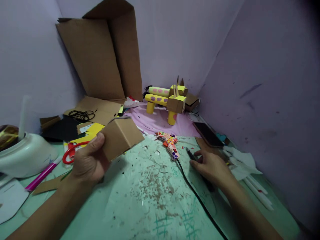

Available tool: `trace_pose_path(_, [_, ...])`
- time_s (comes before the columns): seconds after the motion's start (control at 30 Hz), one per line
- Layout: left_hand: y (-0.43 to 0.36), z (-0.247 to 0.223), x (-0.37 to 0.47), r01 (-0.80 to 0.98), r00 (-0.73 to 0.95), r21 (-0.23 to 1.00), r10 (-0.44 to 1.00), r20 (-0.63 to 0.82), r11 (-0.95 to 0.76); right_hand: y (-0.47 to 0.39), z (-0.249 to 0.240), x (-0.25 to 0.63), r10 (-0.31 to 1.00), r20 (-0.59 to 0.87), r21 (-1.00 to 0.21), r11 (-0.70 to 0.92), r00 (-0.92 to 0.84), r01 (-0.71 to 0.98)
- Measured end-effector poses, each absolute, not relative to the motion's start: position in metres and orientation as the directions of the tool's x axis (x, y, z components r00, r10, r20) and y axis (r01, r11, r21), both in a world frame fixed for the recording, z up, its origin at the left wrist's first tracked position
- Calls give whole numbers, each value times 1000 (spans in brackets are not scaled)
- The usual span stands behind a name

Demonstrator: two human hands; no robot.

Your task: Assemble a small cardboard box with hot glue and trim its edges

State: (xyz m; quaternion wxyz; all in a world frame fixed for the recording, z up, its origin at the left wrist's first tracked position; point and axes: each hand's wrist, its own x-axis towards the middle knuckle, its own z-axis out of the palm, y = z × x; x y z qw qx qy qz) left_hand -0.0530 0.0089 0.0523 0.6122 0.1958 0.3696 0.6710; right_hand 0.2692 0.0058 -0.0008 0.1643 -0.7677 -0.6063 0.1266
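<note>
My left hand [91,156] is closed on a folded piece of brown cardboard [122,136], thumb on its face, held above the table. At the right, my right hand [210,165] has its fingertips on a slim black tool [191,154] with a metallic-looking tip. The tool lies slantwise, partly hidden under the hand, and its exact kind is unclear. Between the hands a flower-patterned glue gun [170,145] rests on the table, its black cord [192,190] running toward me.
Two yellow spotted cardboard animals [162,100] stand on pink cloth at the back. A large cardboard box [95,56] leans on the wall. Red-handled scissors [68,155], a purple marker [42,176] and a white pot [27,155] are left; a phone [208,134] and white sticks [257,193] right.
</note>
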Motion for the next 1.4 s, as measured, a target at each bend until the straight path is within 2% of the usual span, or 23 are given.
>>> trace_pose_path(0.17, [7, 56, -44, -719, -87, 672, 937, -338, 176, 10, -1, 279, 971, -28, -556, -211, 236, 804])
trace_pose_path(0.3, [5, 53, -39, -688, 1, 665, 917, -398, 290, 11, 1, 280, 962, 66, -606, -174, 267, 776])
trace_pose_path(0.47, [8, 49, -40, -683, -47, 697, 939, -341, 218, 27, 3, 277, 941, 173, -520, -165, 292, 838])
trace_pose_path(0.67, [8, 46, -42, -646, -26, 722, 937, -348, 250, 38, 9, 269, 946, 183, -427, -170, 269, 888])
trace_pose_path(0.8, [7, 38, -43, -551, 0, 801, 960, -279, 233, 36, 16, 244, 962, 136, -468, -147, 236, 871])
trace_pose_path(0.93, [7, 26, -42, -385, -41, 919, 993, -108, 84, 44, 15, 216, 987, -14, -569, -142, 163, 810])
trace_pose_path(1.03, [8, 20, -40, -259, -24, 966, 1000, 6, -12, 52, 9, 208, 981, -105, -684, -190, 163, 704])
trace_pose_path(1.17, [9, 19, -36, -216, 53, 976, 998, 23, -11, 49, 11, 208, 977, -199, -879, -214, 79, 427])
trace_pose_path(1.3, [7, 16, -35, -173, 76, 985, 996, 39, -25, 32, 22, 209, 989, -149, -978, -146, -5, 147])
trace_pose_path(1.4, [6, 11, -35, -128, 78, 990, 995, 70, -60, 18, 24, 211, 998, -41, -999, -41, 47, 11])
